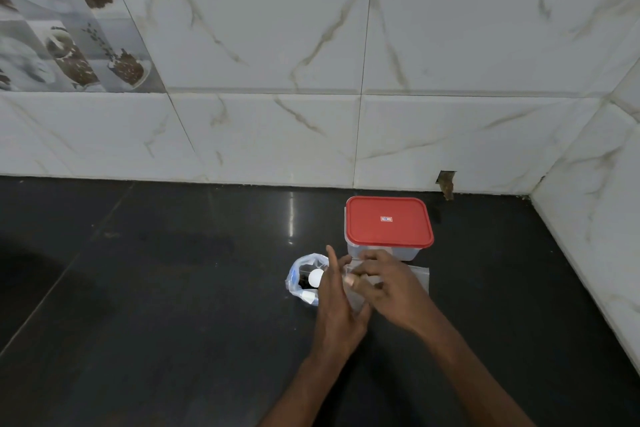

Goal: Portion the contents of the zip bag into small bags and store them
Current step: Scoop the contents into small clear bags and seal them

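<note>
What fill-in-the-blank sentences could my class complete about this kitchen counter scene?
1. The clear container has a lid coloured ____.
2. The open zip bag sits to the ____ of the container.
3. The small clear bags lie on the countertop in ____ of the container, beneath the left hand and right hand.

Missing words: red; left; front.
</note>
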Available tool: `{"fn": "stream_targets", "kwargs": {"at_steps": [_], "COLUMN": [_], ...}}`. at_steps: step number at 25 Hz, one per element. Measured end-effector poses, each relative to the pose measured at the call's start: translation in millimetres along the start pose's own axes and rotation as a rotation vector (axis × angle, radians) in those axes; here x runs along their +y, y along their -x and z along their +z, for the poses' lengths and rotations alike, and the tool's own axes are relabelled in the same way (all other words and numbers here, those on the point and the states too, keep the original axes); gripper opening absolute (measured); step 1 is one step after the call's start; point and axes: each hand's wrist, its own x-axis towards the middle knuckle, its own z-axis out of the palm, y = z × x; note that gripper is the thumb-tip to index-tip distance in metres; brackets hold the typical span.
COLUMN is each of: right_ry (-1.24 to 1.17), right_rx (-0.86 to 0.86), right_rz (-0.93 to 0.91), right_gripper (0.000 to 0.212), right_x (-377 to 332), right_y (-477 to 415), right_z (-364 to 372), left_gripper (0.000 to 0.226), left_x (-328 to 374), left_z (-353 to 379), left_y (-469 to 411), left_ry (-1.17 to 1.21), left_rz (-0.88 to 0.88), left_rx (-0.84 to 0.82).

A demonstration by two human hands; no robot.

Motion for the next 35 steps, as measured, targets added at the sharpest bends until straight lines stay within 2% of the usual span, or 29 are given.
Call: {"fn": "stream_targets", "kwargs": {"at_steps": [1, 2, 6, 11, 13, 16, 20, 22, 24, 26, 27, 29, 31, 35], "right_ry": [0.096, 0.094, 0.062, 0.062, 0.106, 0.109, 0.059, -0.074, -0.218, -0.104, 0.014, 0.167, 0.185, 0.276], "right_rx": [-0.103, -0.151, -0.218, -0.098, 0.001, 0.098, 0.039, 0.059, 0.225, 0.322, 0.273, 0.156, 0.131, 0.162], "right_rz": [0.018, 0.057, 0.037, 0.047, 0.013, -0.051, -0.142, -0.155, -0.016, 0.171, 0.246, 0.348, 0.381, 0.318], "right_gripper": [0.028, 0.027, 0.012, 0.013, 0.016, 0.018, 0.017, 0.017, 0.018, 0.013, 0.008, 0.014, 0.021, 0.017], "right_x": [0.4, 0.5, 3.6, -4.5, -8.2, -13.8, -17.4, -19.1, -11.3, 6.6, 14.1, 20.6, 18.7, 15.1], "right_y": [-2.3, -3.5, 1.7, 6.8, 6.2, 2.6, -0.7, -2.2, -9.4, -21.1, -25.1, -26.5, -26.2, -29.9], "right_z": [-1.2, -2.0, 1.3, 15.5, 23.5, 36.7, 49.5, 50.5, 48.6, 47.4, 48.3, 57.2, 71.4, 95.5], "left_gripper": [0.101, 0.1, 0.103, 0.094, 0.088, 0.098, 0.088, 0.08, 0.07, 0.073, 0.075, 0.076, 0.072, 0.053], "left_x": [-2.2, -3.4, -8.6, -11.9, -17.7, -21.5, -19.5, -14.9, -20.6, -30.8, -37.9, -51.5, -60.9, -63.0], "left_z": [-0.2, -0.6, -5.0, -5.2, -2.6, -4.4, -16.4, -25.7, -37.8, -52.9, -59.5, -69.4, -72.3, -63.3], "left_y": [0.9, 2.3, 9.2, 15.8, 18.2, 17.4, 11.0, 9.9, 7.6, 2.9, 1.9, 3.2, 6.1, 13.7], "left_ry": [0.0, -0.036, -0.091, -0.099, -0.147, -0.207, -0.158, -0.092, -0.044, 0.006, 0.026, 0.045, 0.055, 0.107], "left_rz": [0.016, 0.026, 0.02, 0.047, -0.005, -0.155, -0.103, -0.097, -0.13, -0.216, -0.239, -0.273, -0.287, -0.267], "left_rx": [-0.006, 0.006, 0.017, 0.097, 0.177, 0.21, 0.293, 0.318, 0.415, 0.49, 0.503, 0.488, 0.44, 0.33]}}
